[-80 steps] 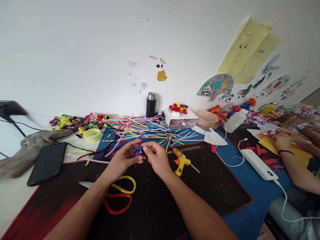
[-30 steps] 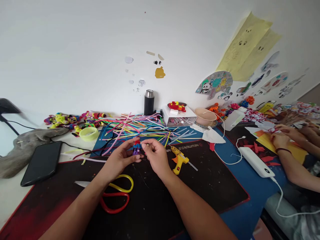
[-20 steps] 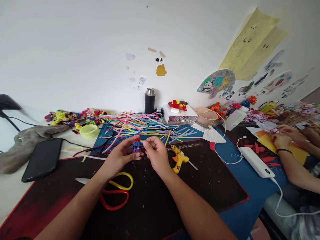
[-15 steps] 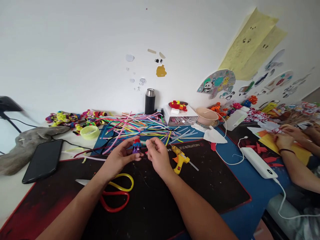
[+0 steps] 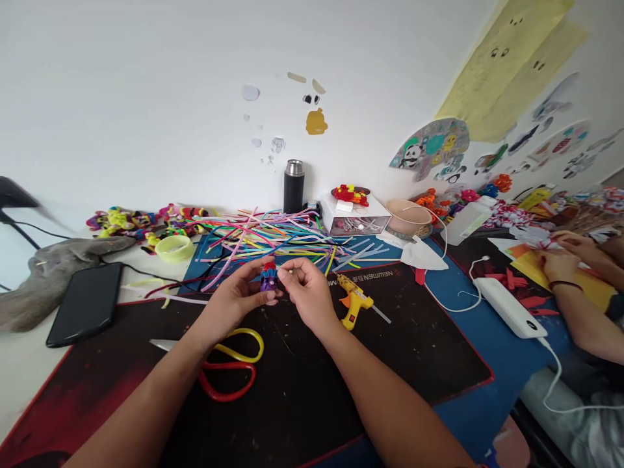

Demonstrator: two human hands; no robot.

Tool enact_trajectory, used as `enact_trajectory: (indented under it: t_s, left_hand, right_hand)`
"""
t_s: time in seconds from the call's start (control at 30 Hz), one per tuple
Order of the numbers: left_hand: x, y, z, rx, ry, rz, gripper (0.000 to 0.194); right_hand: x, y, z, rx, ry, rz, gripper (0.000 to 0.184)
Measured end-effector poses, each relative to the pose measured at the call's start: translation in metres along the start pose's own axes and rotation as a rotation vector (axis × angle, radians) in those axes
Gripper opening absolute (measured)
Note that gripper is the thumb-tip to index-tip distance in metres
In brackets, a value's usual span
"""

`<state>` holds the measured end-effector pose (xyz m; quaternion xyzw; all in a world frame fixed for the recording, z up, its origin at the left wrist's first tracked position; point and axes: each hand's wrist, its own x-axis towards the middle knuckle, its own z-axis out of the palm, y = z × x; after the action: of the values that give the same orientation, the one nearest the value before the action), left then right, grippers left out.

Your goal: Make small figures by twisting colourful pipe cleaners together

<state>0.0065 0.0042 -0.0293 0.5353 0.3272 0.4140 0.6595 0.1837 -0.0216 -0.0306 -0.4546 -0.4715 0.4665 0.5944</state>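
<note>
- The little purple, blue and red figure [image 5: 269, 278] is partly hidden. Fingers cover its sides, and it is too small for me to make out its finer parts.
- The left arm lies across the view and hides the middle of the scissors [image 5: 229, 366]. The tip of the blade pokes out on the left, and the red and yellow handles show on the right.
- At the far left, the gray stuffed toy [image 5: 53, 273] is cut off by the edge.
- The yellow paper [image 5: 497, 71] on the wall is cut off at the top.
- On the right, another person's hand [image 5: 560, 263] is near some paper, but what it holds is hard to see.
- The left hand [image 5: 234, 292] holds the little figure in a narrow grip, with the thumb on the near side and the fingers around the back.
- The right hand [image 5: 307, 292] has its thumb and finger close together at the figure's right side. I cannot tell if they pinch it or just touch it.
- The figure is up above the far part of the dark mat [image 5: 390, 364], in front of the messy pile of pipe cleaners [image 5: 273, 237].
- The yellow glue gun [image 5: 357, 302] lies just right of the right hand.
</note>
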Motion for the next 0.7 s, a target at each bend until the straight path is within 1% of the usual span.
enact_trajectory:
  t_s: [0.17, 0.3, 0.47, 0.7]
  left_hand:
    - [0.0001, -0.0001, 0.0013, 0.004, 0.002, -0.005, 0.071]
    - [-0.0008, 0.0006, 0.0032, 0.017, -0.001, 0.012, 0.069]
    - [-0.0012, 0.0017, 0.0037, -0.008, -0.030, -0.010, 0.069]
    - [-0.0014, 0.0021, 0.0045, -0.006, -0.036, -0.003, 0.068]
  right_hand:
    - [0.0000, -0.0004, 0.0024, 0.000, -0.012, 0.001, 0.025]
    - [-0.0003, -0.0008, 0.0038, -0.006, -0.003, 0.006, 0.025]
    - [-0.0004, -0.0016, 0.0046, -0.012, -0.006, 0.034, 0.028]
    - [-0.0008, -0.0010, 0.0044, -0.017, -0.004, 0.037, 0.028]
